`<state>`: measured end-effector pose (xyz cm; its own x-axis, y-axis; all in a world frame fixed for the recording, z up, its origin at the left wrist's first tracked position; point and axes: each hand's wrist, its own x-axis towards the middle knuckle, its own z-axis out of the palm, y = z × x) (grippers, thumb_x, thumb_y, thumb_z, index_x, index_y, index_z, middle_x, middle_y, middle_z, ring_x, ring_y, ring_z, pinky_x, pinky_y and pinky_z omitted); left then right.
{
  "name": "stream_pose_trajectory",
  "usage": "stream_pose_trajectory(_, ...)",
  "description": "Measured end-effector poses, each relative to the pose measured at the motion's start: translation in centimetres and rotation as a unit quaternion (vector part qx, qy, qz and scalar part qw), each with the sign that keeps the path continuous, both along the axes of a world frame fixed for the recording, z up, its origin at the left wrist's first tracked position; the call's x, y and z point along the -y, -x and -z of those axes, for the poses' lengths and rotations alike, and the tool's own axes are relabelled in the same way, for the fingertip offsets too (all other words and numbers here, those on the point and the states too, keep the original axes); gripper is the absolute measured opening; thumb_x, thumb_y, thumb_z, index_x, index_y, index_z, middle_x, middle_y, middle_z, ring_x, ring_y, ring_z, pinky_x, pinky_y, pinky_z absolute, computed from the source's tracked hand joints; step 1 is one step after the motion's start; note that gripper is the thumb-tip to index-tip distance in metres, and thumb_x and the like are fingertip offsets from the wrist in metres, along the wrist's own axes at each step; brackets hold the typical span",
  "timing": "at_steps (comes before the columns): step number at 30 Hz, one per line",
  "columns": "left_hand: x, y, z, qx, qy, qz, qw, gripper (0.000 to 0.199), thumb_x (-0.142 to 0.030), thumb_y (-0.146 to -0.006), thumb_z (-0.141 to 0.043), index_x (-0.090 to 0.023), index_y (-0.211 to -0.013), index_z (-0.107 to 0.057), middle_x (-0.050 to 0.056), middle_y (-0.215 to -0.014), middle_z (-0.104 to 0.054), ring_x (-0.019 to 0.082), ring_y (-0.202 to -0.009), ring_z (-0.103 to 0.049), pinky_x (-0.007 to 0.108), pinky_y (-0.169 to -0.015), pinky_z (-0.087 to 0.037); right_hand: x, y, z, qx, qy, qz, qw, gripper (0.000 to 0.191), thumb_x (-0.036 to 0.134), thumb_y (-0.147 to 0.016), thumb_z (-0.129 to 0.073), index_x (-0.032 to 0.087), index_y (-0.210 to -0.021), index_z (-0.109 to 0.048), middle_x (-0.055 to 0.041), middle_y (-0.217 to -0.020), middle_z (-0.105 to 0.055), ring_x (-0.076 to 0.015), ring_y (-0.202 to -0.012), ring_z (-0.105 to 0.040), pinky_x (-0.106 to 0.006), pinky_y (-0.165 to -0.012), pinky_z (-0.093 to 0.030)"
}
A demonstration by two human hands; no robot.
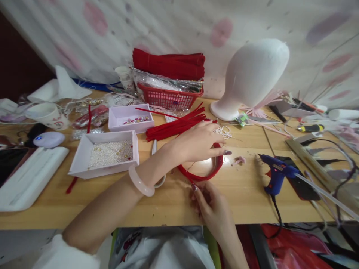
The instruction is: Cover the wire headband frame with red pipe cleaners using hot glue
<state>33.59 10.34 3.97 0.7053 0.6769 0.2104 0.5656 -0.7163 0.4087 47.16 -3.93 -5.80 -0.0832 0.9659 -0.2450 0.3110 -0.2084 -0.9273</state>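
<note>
A round red headband (215,170), wrapped in fuzzy red stem, stands over the wooden table in front of me. My right hand (215,203) pinches its near edge between thumb and fingers. Across the headband reaches my left hand (198,142), a pale bangle on its wrist. Its thumb is apart from the outstretched fingers, whose tips are by a white bead string (223,131). A bundle of red chenille stems (179,125) lies beyond that hand. White-handled scissors (154,146) are partly hidden under my left forearm.
A box of pearl beads (103,172) and a smaller box of gems (131,127) stand left. At the back are a red basket (171,98) and a white foam head (255,71). A blue glue gun (276,172) with its cord sits right, beside a phone (300,183).
</note>
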Motion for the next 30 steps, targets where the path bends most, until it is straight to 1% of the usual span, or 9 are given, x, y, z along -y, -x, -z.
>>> stream_pose_trajectory(4,-0.4,-0.1,0.6,-0.011,0.021,0.014,1.000,0.033,-0.034,-0.103,-0.048,-0.024,-0.124,-0.071,0.011,-0.134,-0.063,0.025,-0.128,-0.056,0.039,-0.110,-0.041,-0.4,-0.7,-0.2,0.009,-0.003,0.004,1.000,0.040,0.058,-0.094,-0.053,0.021,-0.080,-0.054,0.0019,-0.064,-0.055,-0.0109,-0.047,-0.050,-0.021,-0.041,-0.037)
stream_pose_trajectory(9,-1.0,0.3,0.7,0.005,0.013,0.041,0.999,0.033,-0.026,-0.104,-0.045,-0.022,-0.124,-0.070,0.010,-0.133,-0.066,0.024,-0.123,-0.058,0.038,-0.108,-0.042,-1.2,-1.9,-0.4,0.044,0.006,-0.003,0.999,0.044,0.061,-0.090,-0.057,0.020,-0.075,-0.057,-0.0002,-0.061,-0.058,-0.0133,-0.049,-0.053,-0.023,-0.046,-0.040)
stream_pose_trajectory(13,-1.6,0.5,0.3,-0.009,0.038,0.070,0.997,0.035,-0.021,-0.103,-0.045,-0.022,-0.129,-0.068,0.009,-0.139,-0.064,0.022,-0.128,-0.056,0.034,-0.109,-0.040,-2.2,-4.3,-0.6,0.119,-0.029,0.014,0.992,0.046,0.063,-0.086,-0.060,0.019,-0.070,-0.062,-0.0016,-0.057,-0.059,-0.0154,-0.050,-0.054,-0.025,-0.048,-0.040)
stream_pose_trajectory(17,-2.0,0.6,-0.3,-0.021,0.048,0.093,0.994,0.033,-0.021,-0.102,-0.047,-0.022,-0.126,-0.070,0.007,-0.129,-0.070,0.021,-0.119,-0.060,0.031,-0.101,-0.044,-3.4,-7.2,-0.9,0.203,-0.055,0.009,0.977,0.042,0.059,-0.084,-0.063,0.019,-0.076,-0.073,-0.0050,-0.064,-0.068,-0.0197,-0.059,-0.062,-0.028,-0.055,-0.046)
stream_pose_trajectory(22,-2.0,0.6,-0.3,-0.014,0.046,0.090,0.995,0.031,-0.023,-0.102,-0.048,-0.022,-0.121,-0.072,0.007,-0.123,-0.072,0.022,-0.114,-0.062,0.031,-0.094,-0.045,-4.8,-9.0,-0.9,0.255,-0.209,-0.020,0.944,0.029,0.050,-0.085,-0.068,0.024,-0.074,-0.076,-0.0085,-0.090,-0.069,-0.0224,-0.081,-0.066,-0.030,-0.062,-0.054)
stream_pose_trajectory(24,-1.9,0.7,-0.2,-0.006,0.044,0.093,0.995,0.031,-0.022,-0.101,-0.048,-0.022,-0.120,-0.073,0.007,-0.122,-0.072,0.021,-0.112,-0.063,0.030,-0.092,-0.045,-5.3,-9.2,-0.6,0.261,-0.288,-0.031,0.921,0.027,0.047,-0.087,-0.067,0.025,-0.073,-0.076,-0.0101,-0.106,-0.065,-0.0264,-0.103,-0.064,-0.035,-0.075,-0.058)
stream_pose_trajectory(26,-1.9,0.9,-0.1,0.004,0.044,0.099,0.994,0.032,-0.019,-0.101,-0.047,-0.022,-0.118,-0.073,0.006,-0.120,-0.073,0.020,-0.110,-0.063,0.029,-0.091,-0.046,-5.8,-9.3,-0.4,0.274,-0.337,-0.045,0.899,0.026,0.045,-0.090,-0.066,0.027,-0.074,-0.075,-0.0102,-0.117,-0.063,-0.0298,-0.121,-0.056,-0.046,-0.097,-0.052)
stream_pose_trajectory(28,-2.0,1.0,0.0,0.017,0.045,0.109,0.993,0.032,-0.016,-0.100,-0.047,-0.022,-0.116,-0.074,0.005,-0.119,-0.073,0.019,-0.110,-0.064,0.028,-0.091,-0.046,-6.1,-9.3,-0.2,0.282,-0.359,-0.063,0.887,0.025,0.043,-0.091,-0.066,0.027,-0.074,-0.074,-0.0094,-0.124,-0.062,-0.0303,-0.122,-0.055,-0.054,-0.109,-0.042)
stream_pose_trajectory(30,-2.1,1.0,0.0,0.026,0.047,0.118,0.991,0.032,-0.013,-0.099,-0.047,-0.022,-0.113,-0.075,0.004,-0.119,-0.074,0.019,-0.111,-0.064,0.028,-0.093,-0.045,-6.1,-9.3,-0.3,0.271,-0.349,-0.079,0.894,0.022,0.042,-0.092,-0.065,0.027,-0.078,-0.075,-0.0087,-0.127,-0.062,-0.0280,-0.114,-0.060,-0.052,-0.104,-0.048)
